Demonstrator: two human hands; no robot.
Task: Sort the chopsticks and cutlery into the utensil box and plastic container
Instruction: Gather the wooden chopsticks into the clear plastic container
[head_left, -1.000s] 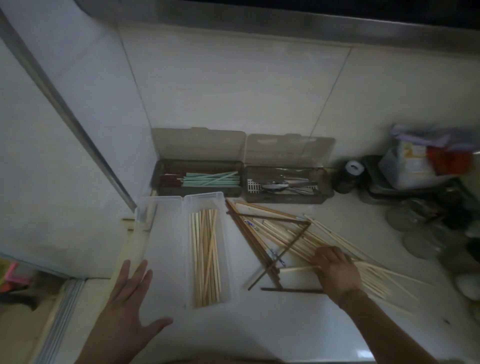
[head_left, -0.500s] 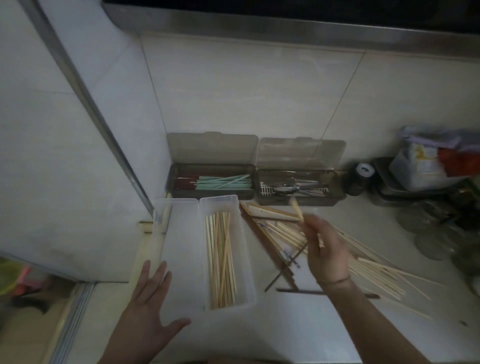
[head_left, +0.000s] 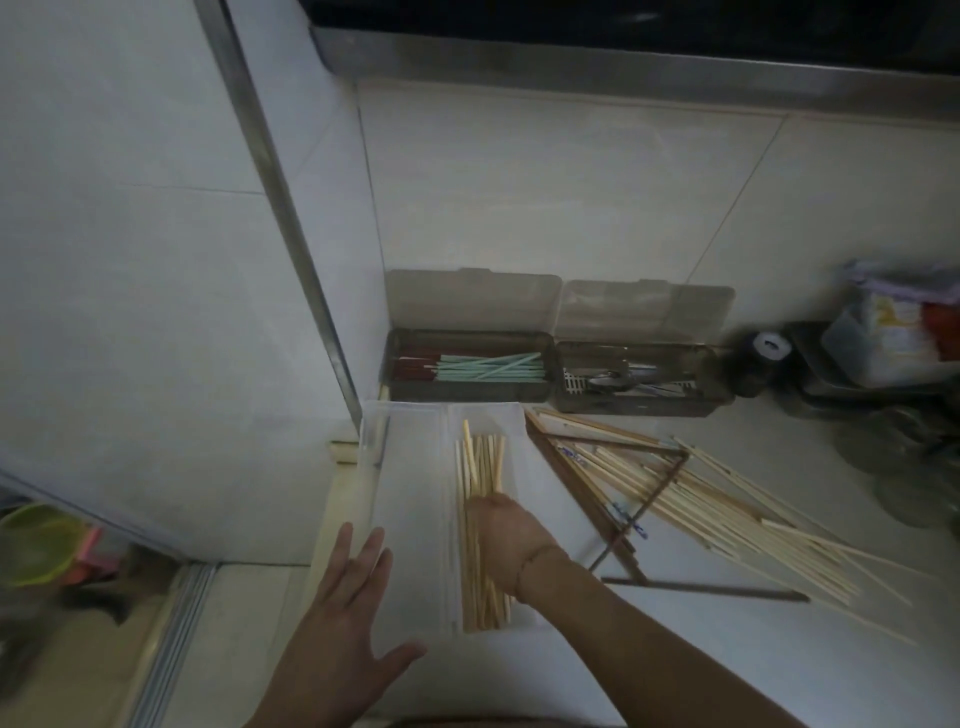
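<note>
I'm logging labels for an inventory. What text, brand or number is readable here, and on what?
None can be read.
Packet in the clear tub: coloured print, too blurred.
Chopsticks on the counter: small blue marks, too small.
Dark jar's white cap: no legible mark.

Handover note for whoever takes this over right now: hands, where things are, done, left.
Left hand: flat and open on the plastic container's lid, holding nothing.
Right hand: down in the plastic container on the bamboo chopsticks; grip unclear.
Utensil box: green and dark red chopsticks in the left half, metal cutlery in the right.
Done: one batch of bamboo chopsticks in the container.
Left: loose pile on the counter, pale with a few dark sticks.
</note>
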